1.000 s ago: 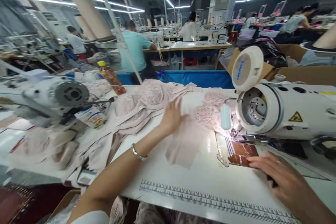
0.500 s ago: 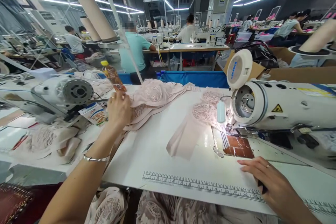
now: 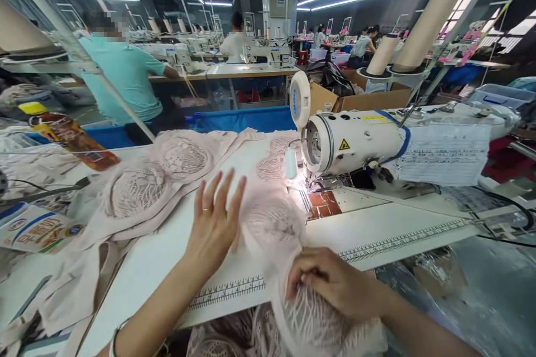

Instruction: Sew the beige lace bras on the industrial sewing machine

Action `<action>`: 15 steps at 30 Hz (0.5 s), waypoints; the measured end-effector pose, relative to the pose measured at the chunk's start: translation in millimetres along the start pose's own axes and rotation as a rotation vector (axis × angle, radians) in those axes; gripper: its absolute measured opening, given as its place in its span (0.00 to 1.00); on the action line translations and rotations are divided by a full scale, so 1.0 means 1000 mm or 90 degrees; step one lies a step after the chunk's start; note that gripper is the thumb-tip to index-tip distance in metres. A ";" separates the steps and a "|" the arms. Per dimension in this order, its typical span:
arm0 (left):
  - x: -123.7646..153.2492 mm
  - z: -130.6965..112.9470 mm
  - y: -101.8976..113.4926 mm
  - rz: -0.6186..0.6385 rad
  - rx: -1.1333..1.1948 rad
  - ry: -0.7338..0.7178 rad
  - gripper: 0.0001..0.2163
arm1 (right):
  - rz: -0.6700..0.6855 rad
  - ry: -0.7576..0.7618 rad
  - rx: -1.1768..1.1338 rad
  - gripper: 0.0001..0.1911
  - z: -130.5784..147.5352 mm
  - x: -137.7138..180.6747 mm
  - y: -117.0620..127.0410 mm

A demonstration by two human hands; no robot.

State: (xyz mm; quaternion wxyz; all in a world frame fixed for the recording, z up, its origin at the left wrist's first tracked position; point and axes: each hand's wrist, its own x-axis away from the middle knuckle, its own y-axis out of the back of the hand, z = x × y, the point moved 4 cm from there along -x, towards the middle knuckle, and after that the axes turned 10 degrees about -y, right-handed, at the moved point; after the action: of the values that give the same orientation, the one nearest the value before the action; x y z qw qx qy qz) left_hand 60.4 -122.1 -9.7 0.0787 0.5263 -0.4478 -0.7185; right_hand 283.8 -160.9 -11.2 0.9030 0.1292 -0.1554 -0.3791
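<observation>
My left hand (image 3: 215,220) lies flat with fingers spread on the white sewing table (image 3: 167,251), its fingertips at the edge of a pale pink lace piece (image 3: 272,223). My right hand (image 3: 330,281) is closed, pinching the same lace piece where it hangs over the table's front edge. The piece runs up toward the needle area of the white sewing machine (image 3: 352,142), which is lit by a small lamp (image 3: 291,163). A pile of pink lace pieces (image 3: 154,184) lies just left of my left hand.
A brown drink bottle (image 3: 69,134) and a printed packet (image 3: 36,228) lie at the left. A ruler strip (image 3: 377,245) runs along the table front. Cardboard boxes (image 3: 360,101) and thread cones (image 3: 431,17) stand behind the machine. A person in a teal shirt (image 3: 125,75) works beyond.
My left hand came back from the lace pile at the left and flattened on the table. My right hand left the table near the needle plate and gripped the lace at the front edge.
</observation>
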 end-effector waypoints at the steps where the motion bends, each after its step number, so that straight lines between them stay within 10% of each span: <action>1: 0.000 -0.003 -0.007 0.029 -0.008 0.036 0.15 | -0.063 -0.045 0.036 0.14 -0.010 0.002 0.002; 8: 0.046 -0.084 -0.043 0.255 0.658 0.265 0.19 | -0.179 -0.037 -0.048 0.19 -0.043 -0.004 -0.011; 12: 0.053 -0.100 -0.052 0.175 0.982 0.650 0.18 | -0.491 -0.059 -0.118 0.20 -0.062 -0.009 -0.008; 15: 0.048 -0.099 -0.050 0.112 1.056 0.695 0.20 | -0.558 -0.094 -0.139 0.23 -0.072 -0.014 -0.010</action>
State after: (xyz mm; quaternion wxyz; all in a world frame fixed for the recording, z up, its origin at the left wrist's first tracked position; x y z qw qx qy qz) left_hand 139.1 -175.9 -82.9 -0.0660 0.6378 -0.7481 0.1708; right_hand 295.3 -149.1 -83.5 0.6520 0.0591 -0.1093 -0.7480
